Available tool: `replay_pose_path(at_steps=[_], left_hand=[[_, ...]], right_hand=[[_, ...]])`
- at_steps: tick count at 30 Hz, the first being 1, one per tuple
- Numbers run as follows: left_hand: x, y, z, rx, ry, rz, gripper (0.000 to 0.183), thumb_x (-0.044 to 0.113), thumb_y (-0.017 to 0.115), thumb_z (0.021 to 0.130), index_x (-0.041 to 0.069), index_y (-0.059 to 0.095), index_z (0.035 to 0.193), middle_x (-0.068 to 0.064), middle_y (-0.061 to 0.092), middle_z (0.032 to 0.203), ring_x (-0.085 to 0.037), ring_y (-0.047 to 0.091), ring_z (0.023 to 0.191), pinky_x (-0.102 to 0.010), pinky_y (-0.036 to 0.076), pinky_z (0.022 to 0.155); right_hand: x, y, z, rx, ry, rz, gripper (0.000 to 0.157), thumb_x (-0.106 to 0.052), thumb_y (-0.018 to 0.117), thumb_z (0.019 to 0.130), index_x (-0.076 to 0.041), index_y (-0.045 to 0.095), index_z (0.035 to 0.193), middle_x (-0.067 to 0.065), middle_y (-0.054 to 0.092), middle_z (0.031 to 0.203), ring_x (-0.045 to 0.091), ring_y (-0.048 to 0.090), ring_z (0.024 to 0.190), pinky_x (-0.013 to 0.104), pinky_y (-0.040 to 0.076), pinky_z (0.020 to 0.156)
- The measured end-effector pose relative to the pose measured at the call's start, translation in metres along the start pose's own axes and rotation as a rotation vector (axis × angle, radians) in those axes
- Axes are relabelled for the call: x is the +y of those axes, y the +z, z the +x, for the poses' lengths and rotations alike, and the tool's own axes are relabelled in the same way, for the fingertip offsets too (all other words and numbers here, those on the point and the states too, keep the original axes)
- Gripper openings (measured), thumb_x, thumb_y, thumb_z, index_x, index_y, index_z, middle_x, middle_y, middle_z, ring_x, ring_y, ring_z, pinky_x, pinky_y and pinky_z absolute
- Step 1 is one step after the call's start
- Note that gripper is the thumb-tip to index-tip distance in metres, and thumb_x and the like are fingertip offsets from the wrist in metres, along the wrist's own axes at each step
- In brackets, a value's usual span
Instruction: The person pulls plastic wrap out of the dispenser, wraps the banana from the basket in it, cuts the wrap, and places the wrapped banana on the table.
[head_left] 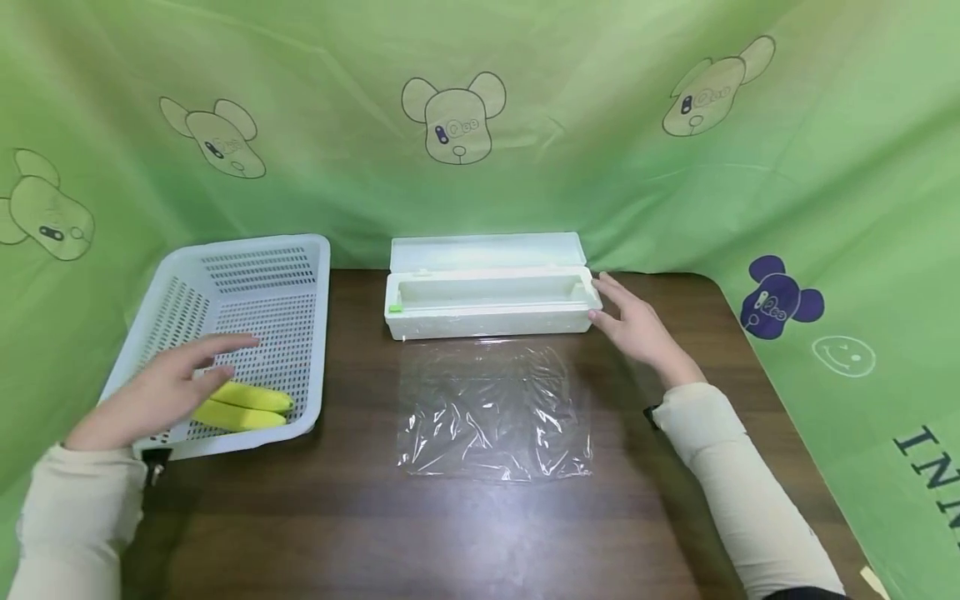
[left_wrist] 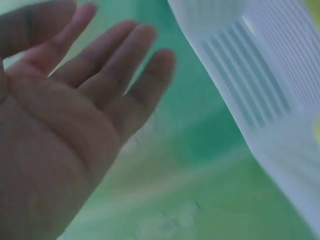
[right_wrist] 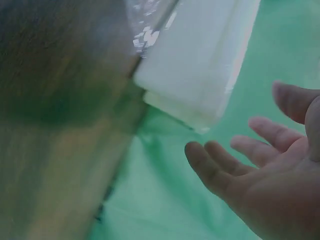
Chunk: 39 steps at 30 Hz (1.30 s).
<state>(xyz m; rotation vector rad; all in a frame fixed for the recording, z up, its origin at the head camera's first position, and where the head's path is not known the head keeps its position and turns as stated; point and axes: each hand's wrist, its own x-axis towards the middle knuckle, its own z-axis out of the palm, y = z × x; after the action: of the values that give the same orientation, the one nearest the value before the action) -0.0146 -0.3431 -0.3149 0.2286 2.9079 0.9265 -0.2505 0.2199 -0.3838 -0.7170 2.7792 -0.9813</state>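
My left hand (head_left: 168,385) hovers over the near left part of a white plastic basket (head_left: 321,350), fingers extended and holding nothing. Beneath it, two yellow bananas (head_left: 247,406) lie in the basket, partly covered by the hand in the head view. At the right end of a long white cling film box (head_left: 491,323) is my right hand (head_left: 637,329), its fingers spread and slightly bent. The right wrist view shows a gap between those fingertips and the box (right_wrist: 195,65). A sheet of clear cling film (head_left: 487,417) lies wrinkled on the table in front of the box.
The box's lid (head_left: 487,252) stands raised at the back, with a small green piece (head_left: 395,308) at the box's left end. A dark wooden table (head_left: 360,533) carries everything. Green printed cloth (head_left: 322,167) hangs behind and along both sides.
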Motion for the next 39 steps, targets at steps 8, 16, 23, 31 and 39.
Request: replay_pose_path(at_steps=[8, 16, 23, 31, 39], left_hand=[[-0.063, -0.040, 0.011, -0.197, -0.184, 0.035, 0.052, 0.005, 0.055, 0.100, -0.010, 0.040, 0.147, -0.040, 0.035, 0.147, -0.063, 0.031, 0.131, -0.077, 0.028, 0.100], [-0.088, -0.033, 0.006, -0.455, -0.383, -0.172, 0.066, 0.005, 0.062, 0.095, -0.022, 0.026, 0.143, -0.051, 0.029, 0.139, -0.055, 0.052, 0.115, -0.054, 0.057, 0.084], [-0.090, -0.022, 0.012, -0.429, -0.383, -0.200, 0.045, -0.008, 0.060, 0.087, -0.026, 0.044, 0.125, -0.015, 0.062, 0.095, -0.021, 0.059, 0.073, -0.033, 0.058, 0.062], [-0.091, -0.029, 0.028, -0.260, -0.364, -0.057, 0.044, 0.009, 0.055, 0.100, -0.024, 0.047, 0.127, -0.010, 0.063, 0.085, -0.025, 0.061, 0.077, -0.035, 0.057, 0.066], [-0.093, -0.033, 0.051, -0.131, -0.366, 0.070, 0.052, 0.028, 0.051, 0.106, -0.017, 0.048, 0.132, -0.022, 0.062, 0.100, -0.029, 0.061, 0.085, -0.036, 0.052, 0.069]], right_hand=[[0.026, 0.004, 0.023, -0.055, 0.025, 0.063, 0.063, -0.026, 0.054, 0.107, -0.002, 0.026, 0.158, 0.014, 0.017, 0.165, 0.042, 0.016, 0.149, 0.056, 0.013, 0.120], [0.027, 0.013, 0.024, -0.062, 0.022, 0.043, 0.061, -0.026, 0.056, 0.106, -0.002, 0.032, 0.156, 0.015, 0.022, 0.164, 0.044, 0.019, 0.147, 0.058, 0.015, 0.118], [0.028, 0.016, 0.022, -0.061, 0.029, 0.042, 0.060, -0.026, 0.056, 0.106, -0.003, 0.032, 0.156, 0.014, 0.022, 0.164, 0.045, 0.019, 0.147, 0.058, 0.015, 0.119], [0.029, 0.014, 0.021, -0.046, 0.028, 0.041, 0.060, -0.025, 0.056, 0.106, -0.001, 0.033, 0.155, 0.015, 0.023, 0.163, 0.044, 0.020, 0.147, 0.057, 0.016, 0.119], [0.030, 0.013, 0.024, -0.014, 0.042, 0.012, 0.060, -0.027, 0.057, 0.105, -0.003, 0.035, 0.155, 0.013, 0.025, 0.163, 0.044, 0.023, 0.146, 0.055, 0.018, 0.119]])
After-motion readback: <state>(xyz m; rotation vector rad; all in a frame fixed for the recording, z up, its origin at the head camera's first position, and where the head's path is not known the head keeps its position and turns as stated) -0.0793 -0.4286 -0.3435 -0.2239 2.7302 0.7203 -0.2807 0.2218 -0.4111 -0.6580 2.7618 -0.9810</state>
